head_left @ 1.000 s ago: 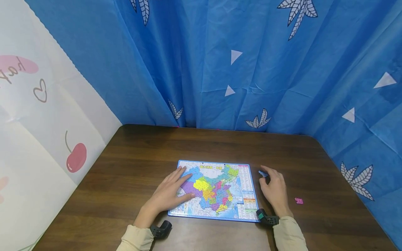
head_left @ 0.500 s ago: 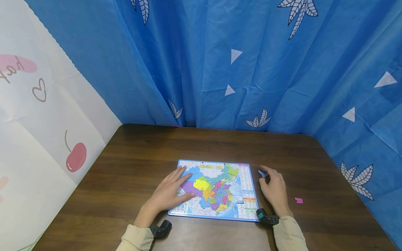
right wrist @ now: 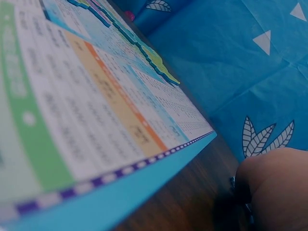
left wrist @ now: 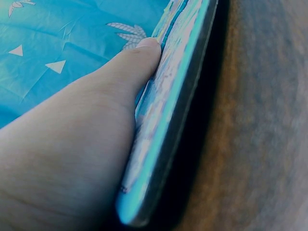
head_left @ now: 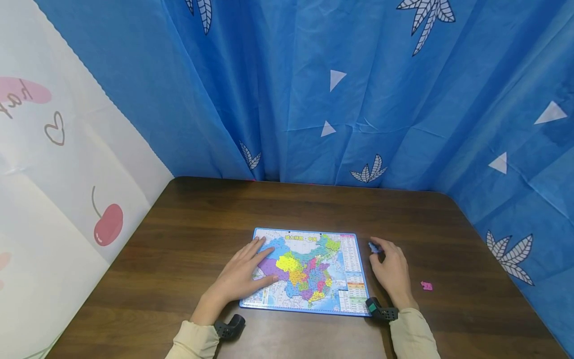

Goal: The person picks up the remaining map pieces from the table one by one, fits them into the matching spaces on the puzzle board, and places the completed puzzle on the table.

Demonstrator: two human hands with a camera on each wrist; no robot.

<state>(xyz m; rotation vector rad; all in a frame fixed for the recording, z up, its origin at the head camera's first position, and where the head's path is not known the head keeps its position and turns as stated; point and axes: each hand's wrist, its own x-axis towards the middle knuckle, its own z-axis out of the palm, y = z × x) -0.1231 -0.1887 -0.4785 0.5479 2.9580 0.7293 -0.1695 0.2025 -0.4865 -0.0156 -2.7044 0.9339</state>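
A map puzzle board (head_left: 296, 244) with coloured province pieces lies flat on the table. My left hand (head_left: 239, 274) rests spread over its left side, thumb and fingertips on the map; in the left wrist view the thumb (left wrist: 149, 45) reaches over the board's edge. Just off the board's right edge, my right hand (head_left: 392, 269) holds a small blue puzzle piece (head_left: 374, 247) between curved thumb and forefinger. In the right wrist view the thumb side of that hand (right wrist: 276, 187) hides most of the piece.
A pink puzzle piece (head_left: 427, 285) lies on the brown wooden table (head_left: 215, 209), right of my right hand. A blue curtain (head_left: 287, 99) hangs behind the table's far edge, and a white patterned cloth (head_left: 67, 174) hangs at the left.
The blue piece has turned slightly in the right hand's fingers. Both hands and the board stay where they were.
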